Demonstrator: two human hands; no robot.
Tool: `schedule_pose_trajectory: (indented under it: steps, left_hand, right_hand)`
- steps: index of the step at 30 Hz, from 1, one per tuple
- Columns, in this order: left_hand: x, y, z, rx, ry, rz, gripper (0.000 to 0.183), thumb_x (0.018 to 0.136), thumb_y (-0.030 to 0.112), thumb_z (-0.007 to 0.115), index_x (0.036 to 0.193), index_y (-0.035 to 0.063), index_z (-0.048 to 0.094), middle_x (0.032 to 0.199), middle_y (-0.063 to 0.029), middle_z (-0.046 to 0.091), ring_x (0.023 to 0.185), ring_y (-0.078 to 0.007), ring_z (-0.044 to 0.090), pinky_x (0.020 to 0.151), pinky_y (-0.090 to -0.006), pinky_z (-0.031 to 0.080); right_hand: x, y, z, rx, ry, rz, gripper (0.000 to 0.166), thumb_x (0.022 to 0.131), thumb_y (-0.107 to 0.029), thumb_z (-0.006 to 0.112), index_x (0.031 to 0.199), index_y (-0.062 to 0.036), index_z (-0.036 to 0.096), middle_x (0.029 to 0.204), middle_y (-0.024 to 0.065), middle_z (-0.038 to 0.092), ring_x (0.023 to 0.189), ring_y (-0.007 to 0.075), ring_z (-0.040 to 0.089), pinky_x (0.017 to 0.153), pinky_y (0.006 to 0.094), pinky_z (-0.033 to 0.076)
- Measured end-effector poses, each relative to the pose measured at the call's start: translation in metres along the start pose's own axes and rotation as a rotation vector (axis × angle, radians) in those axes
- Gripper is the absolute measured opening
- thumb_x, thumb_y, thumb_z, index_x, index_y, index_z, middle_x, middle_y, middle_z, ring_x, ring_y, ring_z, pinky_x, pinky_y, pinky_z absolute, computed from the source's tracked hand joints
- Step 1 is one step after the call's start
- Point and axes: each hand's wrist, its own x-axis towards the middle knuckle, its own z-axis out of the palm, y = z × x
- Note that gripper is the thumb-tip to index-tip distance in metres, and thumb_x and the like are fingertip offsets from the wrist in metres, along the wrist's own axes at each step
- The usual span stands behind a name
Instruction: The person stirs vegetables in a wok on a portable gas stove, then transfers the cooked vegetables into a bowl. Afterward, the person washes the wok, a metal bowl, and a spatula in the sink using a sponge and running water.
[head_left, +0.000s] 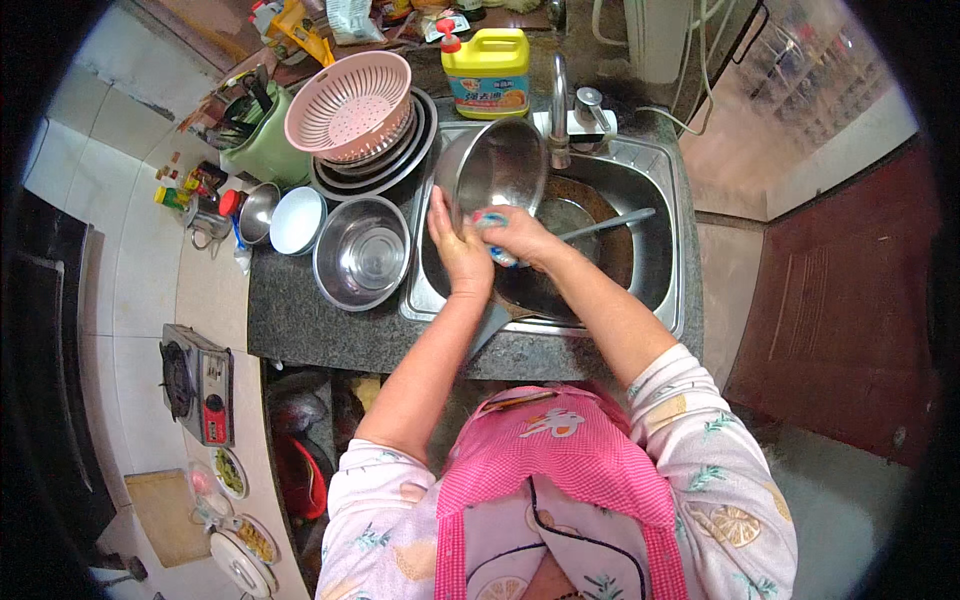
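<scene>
A stainless steel bowl (501, 161) is tilted on its side over the left part of the sink (670, 300). My left hand (463, 251) supports its near rim, with the fingers along the outer side. My right hand (523, 236) grips a crumpled blue, white and red cloth (504, 256) against the bowl's near edge. Below lies a wok with a brown, stained inner wall (619, 251), partly hidden by the bowl and my arms. A grey utensil handle (619, 223) slants across it. Another flat grey handle (491, 326) crosses the sink's front rim beside my left forearm.
Left of the sink stand a steel basin (362, 255), white bowls (296, 220) and a pink colander (349, 109) on stacked basins. Behind are a yellow detergent jug (487, 75) and the faucet (559, 112). A portable gas stove (199, 382) sits on the left counter.
</scene>
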Motion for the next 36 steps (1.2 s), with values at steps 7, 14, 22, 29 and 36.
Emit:
schedule_pose_trajectory:
  steps: [7, 14, 22, 29, 36]
  left_hand:
    - [0.022, 0.001, -0.030, 0.172, -0.054, 0.173, 0.062, 0.083, -0.007, 0.049, 0.139, 0.0071, 0.028, 0.138, -0.0225, 0.032, 0.128, -0.0389, 0.029, 0.105, -0.0410, 0.024]
    - [0.014, -0.012, -0.035, 0.131, -0.085, 0.175, 0.069, 0.077, -0.014, 0.048, 0.140, 0.0117, 0.030, 0.139, -0.0222, 0.029, 0.130, -0.0380, 0.029, 0.106, -0.0391, 0.024]
    - [0.012, 0.002, -0.026, -0.214, -0.045, -0.178, 0.056, 0.080, -0.011, 0.046, 0.133, 0.0023, 0.035, 0.130, -0.0146, 0.043, 0.120, -0.0263, 0.043, 0.103, -0.0370, 0.032]
    - [0.001, -0.036, -0.032, -0.421, -0.154, -1.022, 0.033, 0.083, -0.002, 0.050, 0.115, 0.0052, 0.044, 0.097, -0.0125, 0.057, 0.077, -0.0251, 0.063, 0.042, -0.0349, 0.050]
    - [-0.010, -0.045, -0.021, -0.591, -0.123, -1.342, 0.010, 0.086, 0.010, 0.050, 0.092, 0.0039, 0.055, 0.075, -0.0065, 0.058, 0.050, -0.0155, 0.049, 0.032, -0.0220, 0.031]
  right_hand:
    - [-0.054, 0.024, -0.072, 1.097, 0.090, 0.257, 0.032, 0.079, -0.015, 0.065, 0.109, -0.0082, 0.055, 0.099, 0.0079, 0.062, 0.081, 0.0201, 0.061, 0.071, 0.0349, 0.056]
    - [-0.041, 0.073, -0.109, 0.844, 0.305, 0.170, 0.025, 0.077, -0.007, 0.066, 0.100, -0.0088, 0.055, 0.088, 0.0110, 0.062, 0.068, 0.0222, 0.061, 0.043, 0.0282, 0.046]
    - [-0.034, 0.035, -0.100, 0.439, 0.478, 0.278, 0.044, 0.076, -0.047, 0.069, 0.095, -0.0103, 0.056, 0.074, 0.0031, 0.058, 0.053, 0.0141, 0.053, 0.040, 0.0265, 0.038]
    - [-0.023, 0.032, -0.115, 0.457, 0.699, 0.197, 0.045, 0.081, -0.042, 0.066, 0.099, -0.0021, 0.057, 0.078, 0.0061, 0.057, 0.062, 0.0155, 0.053, 0.053, 0.0303, 0.043]
    - [-0.067, -0.014, -0.014, 0.196, 0.441, -0.471, 0.046, 0.084, -0.014, 0.053, 0.127, -0.0061, 0.038, 0.129, 0.0117, 0.036, 0.122, 0.0246, 0.036, 0.102, 0.0394, 0.029]
